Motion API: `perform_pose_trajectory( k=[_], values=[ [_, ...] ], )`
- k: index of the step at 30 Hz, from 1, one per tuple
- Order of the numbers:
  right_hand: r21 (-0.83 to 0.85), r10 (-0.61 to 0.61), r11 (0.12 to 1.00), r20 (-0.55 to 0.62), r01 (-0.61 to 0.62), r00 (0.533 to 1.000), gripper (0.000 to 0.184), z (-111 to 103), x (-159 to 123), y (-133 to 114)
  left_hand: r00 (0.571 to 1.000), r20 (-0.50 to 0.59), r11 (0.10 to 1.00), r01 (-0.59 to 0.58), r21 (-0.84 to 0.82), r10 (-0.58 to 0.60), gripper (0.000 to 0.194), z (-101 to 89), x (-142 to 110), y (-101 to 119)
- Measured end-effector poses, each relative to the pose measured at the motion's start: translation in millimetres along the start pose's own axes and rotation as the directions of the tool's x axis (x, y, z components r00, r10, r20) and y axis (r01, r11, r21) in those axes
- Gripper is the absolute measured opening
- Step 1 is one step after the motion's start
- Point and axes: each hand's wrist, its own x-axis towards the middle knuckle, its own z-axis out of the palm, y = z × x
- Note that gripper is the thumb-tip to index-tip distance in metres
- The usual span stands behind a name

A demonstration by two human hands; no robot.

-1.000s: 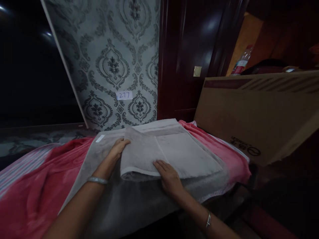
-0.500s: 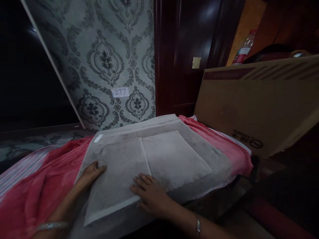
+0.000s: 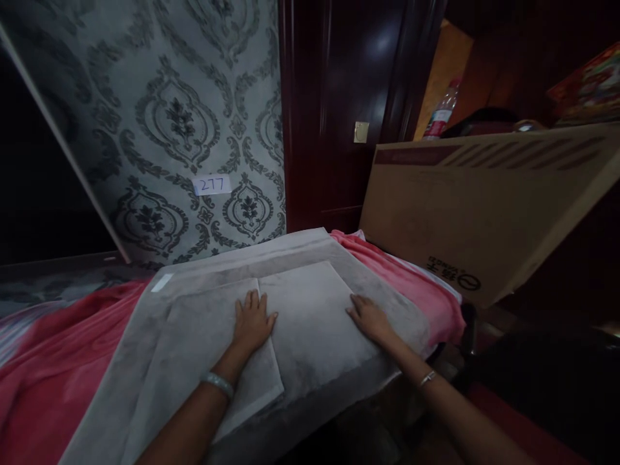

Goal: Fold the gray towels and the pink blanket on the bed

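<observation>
A folded piece of grey plush cloth (image 3: 310, 329) lies in front of me, with a seam running down between its two panels. My left hand (image 3: 254, 323) rests on it beside that seam, palm down and fingers stretched out. At the right edge of the folded cloth, my right hand (image 3: 372, 320) lies with its fingers extended on the fabric. Beneath is a larger grey plush sheet (image 3: 186, 281) with a white tag (image 3: 161, 283) near its far left corner.
Pink-red blankets (image 3: 72, 349) show at both sides of the grey sheet. A big cardboard box (image 3: 465, 213) stands on the right, with a plastic bottle (image 3: 440, 116) behind its top edge. Patterned wallpaper with a "277" label (image 3: 212, 185) and a dark door (image 3: 329, 168) are behind.
My left hand has moved right from the cloth's left edge to the middle seam. My right hand has moved from the near middle to the right edge. The view has shifted slightly right.
</observation>
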Motion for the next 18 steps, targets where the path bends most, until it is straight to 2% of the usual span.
perform_pose_trajectory(
  k=[2, 5, 8, 10, 13, 14, 16, 18],
  values=[
    [0.163, 0.023, 0.986, 0.007, -0.024, 1.0, 0.058, -7, 11, 17, 0.999, -0.034, 1.0, -0.01, 0.022, 0.01, 0.063, 9.0, -2, 1],
    [0.381, 0.056, 0.921, 0.075, -0.08, 0.996, 0.06, -16, 25, 27, 0.999, -0.047, 0.999, -0.016, 0.033, 0.018, 0.062, 11.4, -2, -2],
    [0.504, 0.003, 0.859, 0.166, -0.088, 0.986, 0.052, -23, 27, 33, 0.999, -0.039, 0.999, -0.012, 0.035, 0.013, 0.062, 8.1, -3, -3],
    [0.669, -0.019, 0.727, 0.249, -0.158, 0.968, 0.049, -26, 22, 39, 1.0, -0.024, 1.0, -0.014, 0.025, 0.014, 0.062, 6.7, -4, -2],
    [0.835, 0.014, 0.431, 0.373, -0.343, 0.928, 0.048, -29, 13, 43, 1.0, 0.003, 0.999, -0.018, -0.041, 0.019, 0.061, 7.4, -7, -2],
    [0.854, 0.007, 0.366, 0.394, -0.369, 0.919, 0.045, -31, 12, 41, 1.0, 0.01, 0.994, -0.019, -0.108, 0.02, 0.061, 7.9, -8, -3],
    [0.888, -0.073, 0.275, 0.401, -0.368, 0.913, 0.039, -37, 16, 24, 1.0, 0.021, 0.923, 0.003, -0.386, 0.005, 0.061, 7.7, -6, -5],
    [0.931, -0.173, 0.219, 0.331, -0.291, 0.928, 0.037, -45, 24, -10, 0.999, 0.038, 0.735, 0.049, -0.676, -0.031, 0.06, 4.1, -2, -11]
  ],
)
